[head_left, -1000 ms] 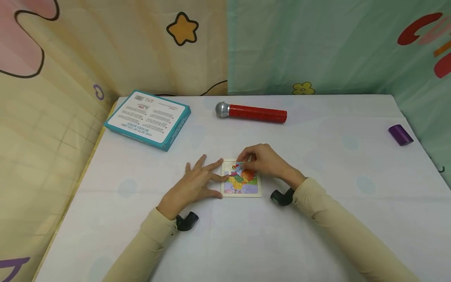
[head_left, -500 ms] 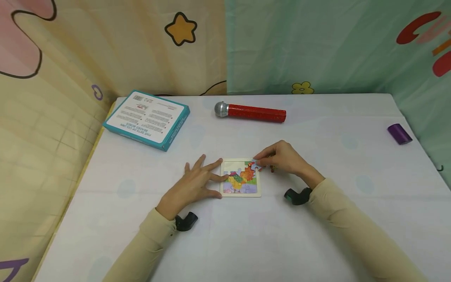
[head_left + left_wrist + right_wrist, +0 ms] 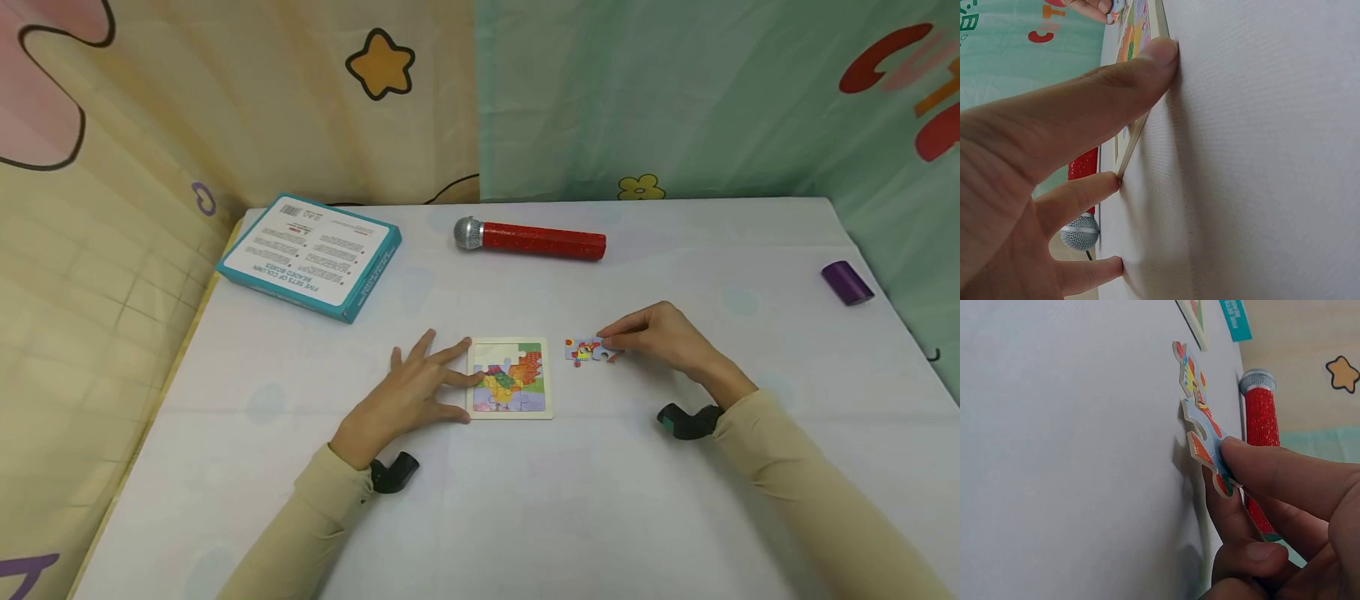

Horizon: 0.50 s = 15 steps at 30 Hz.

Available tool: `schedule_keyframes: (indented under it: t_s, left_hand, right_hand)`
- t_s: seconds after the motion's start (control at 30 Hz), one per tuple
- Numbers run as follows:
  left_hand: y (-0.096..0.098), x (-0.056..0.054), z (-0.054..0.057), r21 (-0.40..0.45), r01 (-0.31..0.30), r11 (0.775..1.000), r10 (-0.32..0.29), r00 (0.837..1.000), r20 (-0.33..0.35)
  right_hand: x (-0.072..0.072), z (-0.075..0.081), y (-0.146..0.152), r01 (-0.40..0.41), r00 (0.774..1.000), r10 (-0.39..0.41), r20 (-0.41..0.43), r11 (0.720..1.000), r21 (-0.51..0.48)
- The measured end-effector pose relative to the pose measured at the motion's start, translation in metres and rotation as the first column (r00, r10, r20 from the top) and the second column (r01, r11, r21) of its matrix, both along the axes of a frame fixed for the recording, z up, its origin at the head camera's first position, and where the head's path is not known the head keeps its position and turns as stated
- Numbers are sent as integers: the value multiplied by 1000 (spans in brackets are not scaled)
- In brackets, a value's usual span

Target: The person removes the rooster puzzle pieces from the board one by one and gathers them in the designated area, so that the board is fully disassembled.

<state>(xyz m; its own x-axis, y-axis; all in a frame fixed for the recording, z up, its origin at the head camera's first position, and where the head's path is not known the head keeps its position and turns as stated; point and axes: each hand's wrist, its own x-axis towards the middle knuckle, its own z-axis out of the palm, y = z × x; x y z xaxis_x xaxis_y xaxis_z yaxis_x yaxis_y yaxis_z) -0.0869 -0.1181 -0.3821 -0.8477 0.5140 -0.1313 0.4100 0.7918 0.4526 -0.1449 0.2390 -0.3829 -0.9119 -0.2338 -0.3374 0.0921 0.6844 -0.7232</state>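
Note:
A square jigsaw puzzle board (image 3: 549, 379) with a pale frame lies mid-table, its coloured picture filled except for a bare strip at the upper left. My left hand (image 3: 408, 396) is spread flat beside it, thumb and fingertips touching its left edge; in the left wrist view the thumb (image 3: 1159, 53) presses at the frame. To the right of the board, my right hand (image 3: 671, 342) pinches two joined puzzle pieces (image 3: 583, 350) between thumb and fingers. The right wrist view shows the pieces (image 3: 1207, 431) tilted, close over the white cloth.
Behind the board lies a red microphone (image 3: 543, 241) with a silver head. A teal-edged box (image 3: 311, 254) rests at the back left, and a purple cylinder (image 3: 847, 283) near the right edge. Printed curtains (image 3: 660, 100) enclose the table.
My right hand has lifted the joined puzzle pieces out of the board's upper part and carried them right, clear of the frame. My left hand has stayed at the board's left edge.

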Motion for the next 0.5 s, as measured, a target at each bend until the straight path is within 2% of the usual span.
schedule_keyframes:
  t_s: [0.27, 0.5]
  left_hand:
    - [0, 0, 0, 3, -2, 1000, 2, 1000, -3]
    - [0, -1, 0, 7, -1, 1000, 1, 1000, -7]
  right_hand:
    - [-1, 0, 3, 2, 1000, -1, -29, 1000, 27]
    - [-5, 3, 0, -48, 998, 50, -49, 998, 45]
